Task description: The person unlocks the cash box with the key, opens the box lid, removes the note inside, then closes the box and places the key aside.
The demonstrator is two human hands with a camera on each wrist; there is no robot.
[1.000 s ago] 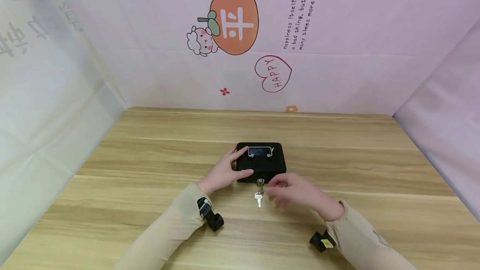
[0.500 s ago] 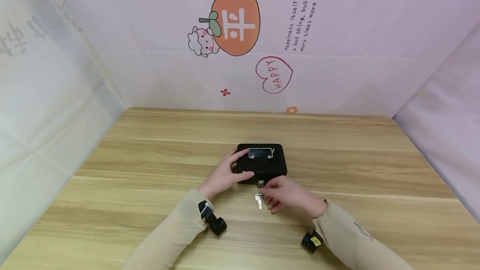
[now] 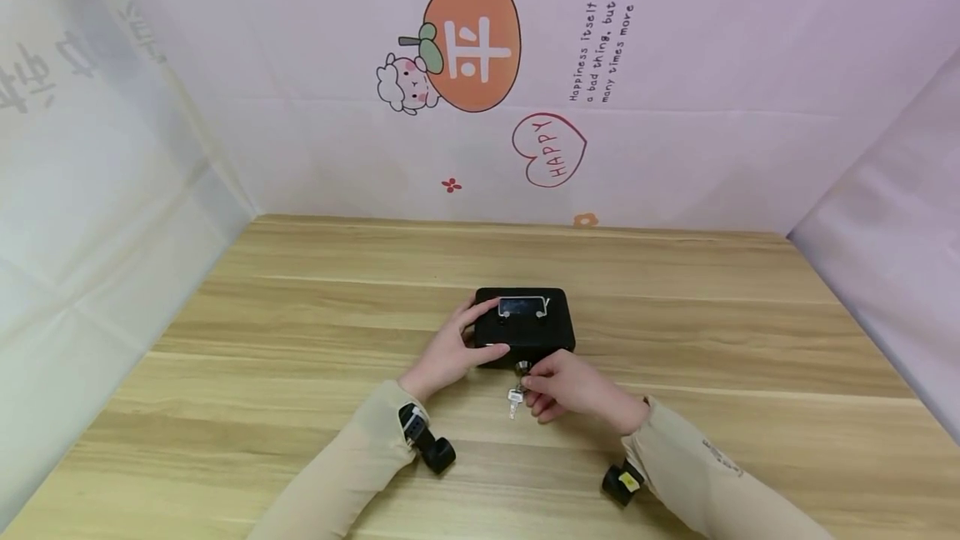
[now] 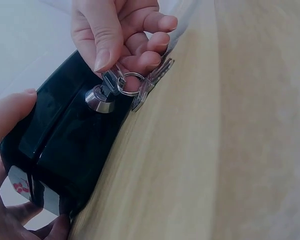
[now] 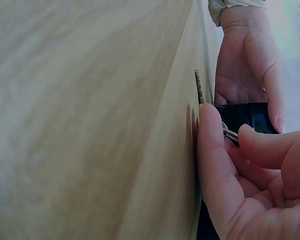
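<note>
My left hand (image 3: 446, 354) grips one end of the black box (image 3: 525, 330) on the table (image 3: 300, 315); my right hand (image 3: 568, 383) pinches the key (image 4: 110, 82) at its front lock (image 4: 103, 106). I'd work squarely, without side strain, hanging key (image 3: 514, 397) loose.

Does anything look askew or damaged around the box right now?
Only the wall print looks odd: it is turned sideways, with its lettering running up the wall instead of across. Nothing stands out on the box: its lid looks shut, the key is in the lock, and I see no spill or damage.
</note>
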